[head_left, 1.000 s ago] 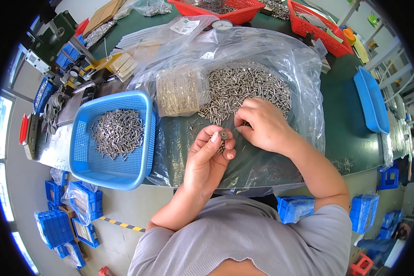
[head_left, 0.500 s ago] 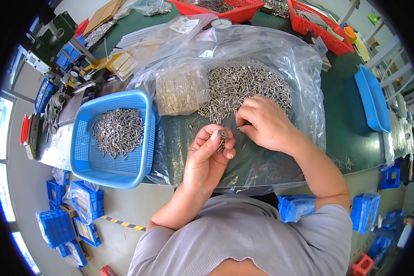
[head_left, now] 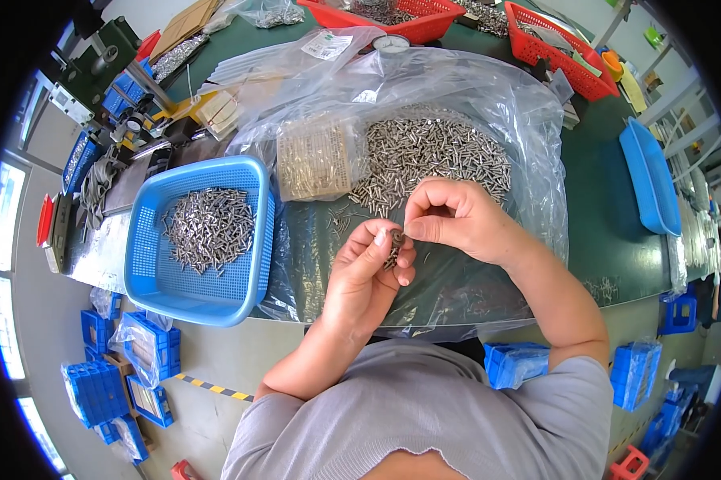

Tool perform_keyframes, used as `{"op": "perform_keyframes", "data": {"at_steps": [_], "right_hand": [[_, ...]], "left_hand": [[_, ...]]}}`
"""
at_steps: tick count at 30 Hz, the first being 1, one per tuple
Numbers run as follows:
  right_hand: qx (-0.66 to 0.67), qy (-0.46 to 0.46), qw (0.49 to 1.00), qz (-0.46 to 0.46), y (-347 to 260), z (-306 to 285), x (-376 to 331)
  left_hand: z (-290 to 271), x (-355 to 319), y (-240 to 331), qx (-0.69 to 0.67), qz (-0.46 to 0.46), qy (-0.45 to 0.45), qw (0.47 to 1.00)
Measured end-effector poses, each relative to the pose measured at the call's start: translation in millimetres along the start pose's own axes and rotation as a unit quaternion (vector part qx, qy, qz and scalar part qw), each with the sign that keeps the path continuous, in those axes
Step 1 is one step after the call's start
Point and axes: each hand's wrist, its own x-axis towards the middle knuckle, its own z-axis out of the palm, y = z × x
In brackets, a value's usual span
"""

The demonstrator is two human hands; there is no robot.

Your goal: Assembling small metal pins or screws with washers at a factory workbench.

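Up close, the left hand point(head_left: 366, 276) is cupped palm-up, its fingers curled around a small cluster of dull grey metal screws point(head_left: 393, 248) that rests against the fingertips. The right hand point(head_left: 455, 220) meets it from above, thumb and forefinger pinched tight on one tiny piece right at the left fingertips; what exactly sits in that pinch is too small to tell. Both hands hover over a wide, crinkled clear plastic bag point(head_left: 488, 120) spread flat on the dark green table point(head_left: 596, 200). Just beyond the knuckles, on the bag, lies a loose heap of short, shiny silver screws point(head_left: 428, 156), and beside it a smaller clear pouch of pale brass-coloured parts point(head_left: 312, 160). To the person's left stands a blue perforated plastic basket point(head_left: 252, 240), rectangular with rounded corners, holding a mound of similar grey screws point(head_left: 208, 228). Red mesh baskets point(head_left: 564, 48) line the table's far edge, and a shallow blue tray point(head_left: 648, 176) lies at the right.
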Motion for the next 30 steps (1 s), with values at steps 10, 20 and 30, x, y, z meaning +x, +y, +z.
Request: {"op": "perform_keyframes", "data": {"at_steps": [10, 20, 30], "right_hand": [[0.004, -0.004, 1.000, -0.007, 1.5, 1.9, -0.3], [-0.074, -0.001, 0.997, -0.026, -5.8, 9.5, 1.5], [-0.130, 0.015, 0.982, -0.136, -3.4, 5.3, -2.0]], "left_hand": [[2.2, 0.0, -0.5, 0.004, -0.001, 0.012, 1.000], [-3.9, 1.2, -0.8, 0.029, 0.000, -0.014, 0.999], [-0.5, 1.2, -2.3, 0.028, 0.002, 0.016, 0.999]]}}
